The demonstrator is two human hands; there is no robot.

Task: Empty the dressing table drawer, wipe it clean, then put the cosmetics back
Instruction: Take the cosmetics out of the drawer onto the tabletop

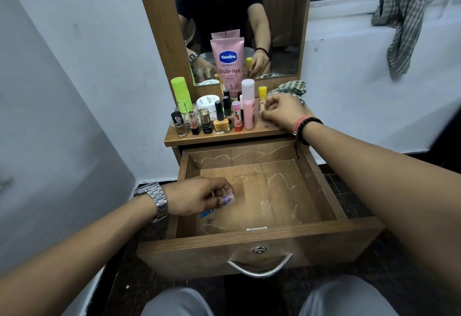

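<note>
The wooden drawer (259,238) is pulled out, its scratched floor bare apart from what my left hand brings in. My left hand (199,197) is low over the drawer's left side and pinches a small tube with a blue cap (225,201). On the tabletop (272,128) my right hand (282,111) has its fingers curled round a yellow-capped stick (262,97). Several cosmetics stand in a cluster there: a pink Vaseline tube (228,66), a pink bottle (248,106), a green stick (181,95), a yellow nail polish (221,122).
A checked cloth (290,88) lies bunched on the tabletop behind my right hand. Another checked cloth (406,21) hangs from the window ledge at right. The mirror (237,16) rises behind the cosmetics. White walls flank the table; my knees sit below the drawer front.
</note>
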